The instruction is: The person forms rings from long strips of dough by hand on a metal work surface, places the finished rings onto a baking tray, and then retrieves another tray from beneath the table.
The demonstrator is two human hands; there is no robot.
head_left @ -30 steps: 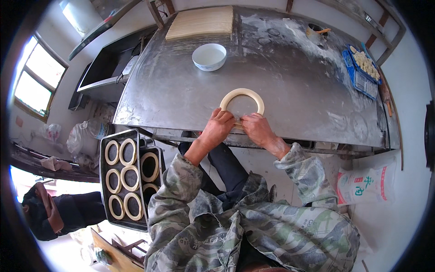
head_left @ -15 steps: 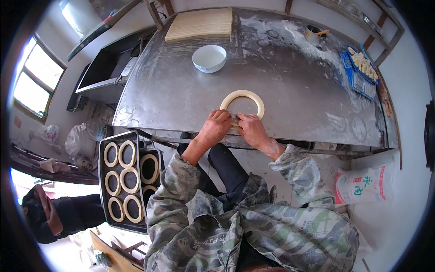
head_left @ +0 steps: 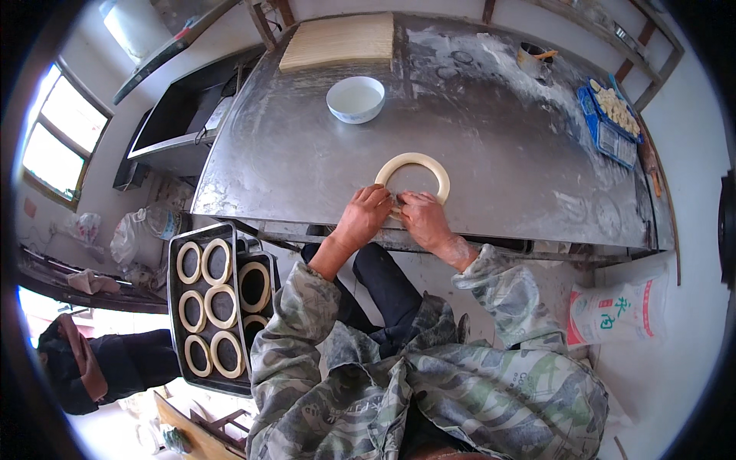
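Note:
A pale dough ring (head_left: pixel 415 159) lies on the metal table near its front edge. At the ring's near side my left hand (head_left: pixel 365 212) closes its fingers on the dough from the left. My right hand (head_left: pixel 426 218) grips it from the right, and the two sets of fingertips almost meet. Beneath them, a short piece of the ring shows; where its ends join is hidden by my fingers. Beyond the ring stands a white bowl (head_left: pixel 356 100).
Left of my legs, a black tray (head_left: pixel 175 307) holds several dough rings, with another tray partly under it. A ridged dough slab (head_left: pixel 337 41) lies at the table's far side. At the right are a blue container (head_left: pixel 616 146) with dough pieces, a metal cup (head_left: pixel 529 59) and a white sack (head_left: pixel 617 313).
Hardly anything differs. Both hands stay on the near side of the dough ring, with only slight finger movement, and the whole view has shifted a little.

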